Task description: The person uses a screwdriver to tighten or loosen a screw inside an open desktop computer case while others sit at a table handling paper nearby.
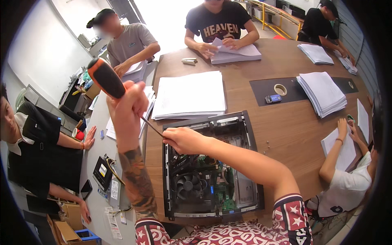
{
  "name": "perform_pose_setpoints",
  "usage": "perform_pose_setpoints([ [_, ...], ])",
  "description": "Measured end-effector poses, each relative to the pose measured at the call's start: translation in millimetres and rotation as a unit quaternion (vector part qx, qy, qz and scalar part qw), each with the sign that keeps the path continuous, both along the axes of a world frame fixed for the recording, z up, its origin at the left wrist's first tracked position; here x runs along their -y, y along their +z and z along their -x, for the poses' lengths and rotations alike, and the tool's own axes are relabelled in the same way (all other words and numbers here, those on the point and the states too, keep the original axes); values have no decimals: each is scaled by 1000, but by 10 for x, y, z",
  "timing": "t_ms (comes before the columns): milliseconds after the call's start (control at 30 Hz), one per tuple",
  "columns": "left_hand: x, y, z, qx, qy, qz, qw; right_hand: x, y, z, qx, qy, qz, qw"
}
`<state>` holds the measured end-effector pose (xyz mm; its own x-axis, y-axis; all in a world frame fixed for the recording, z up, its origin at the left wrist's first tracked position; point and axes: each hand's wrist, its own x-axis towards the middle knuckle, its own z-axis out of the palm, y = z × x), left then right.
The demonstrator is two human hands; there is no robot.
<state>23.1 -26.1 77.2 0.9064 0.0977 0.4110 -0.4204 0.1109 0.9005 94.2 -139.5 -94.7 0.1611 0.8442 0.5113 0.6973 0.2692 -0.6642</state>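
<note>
My left hand [130, 107], at the end of a tattooed forearm, is closed round a screwdriver [107, 78] with an orange and black handle. Its handle points up to the left and its thin shaft slants down to the right. At the lower end of the shaft, the fingers of my right hand [183, 139] are pinched together on the tip; anything small between them is hidden. Both hands are above the upper left of an opened desktop computer case [260, 192]. Inside it show a black fan [188, 184], a green circuit board [218, 190] and cables. My right forearm covers part of the case.
Behind the case lies a large paper stack [190, 94], with a stapler [189, 61] beyond. Small screws [268, 146] lie to the right. A power supply [114, 192] and a phone [86, 189] rest on the grey table at left. Several people are around the tables, some handling papers.
</note>
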Motion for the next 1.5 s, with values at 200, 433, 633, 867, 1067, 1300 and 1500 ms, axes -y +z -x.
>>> perform_pose_setpoints([
  [200, 145, -75, -20, 45, 333, -150, 930, -5, 68, -23, 17, -36, 46, 998],
  [433, -69, -444, 408, -53, 162, -174, 970, -48, 44, -92, -8, -48, 38, 998],
  [633, -93, -757, 288, -109, 174, -172, 963, -14, 41, -144, -30, -30, 35, 998],
  [867, -126, -813, 371, -153, 316, -220, 910, -4, 219, -21, -35, -9, 93, 995],
  [1067, 38, -854, 352, -72, 208, -34, 975, -40, 82, -49, -4, -21, 66, 998],
  [1300, -142, -980, 435, -99, 239, -138, 956, -41, 57, -49, -9, -37, 26, 999],
  [1500, -63, -934, 483, -66, 235, -156, 957, -67, 21, 25, -8, -37, -5, 999],
])
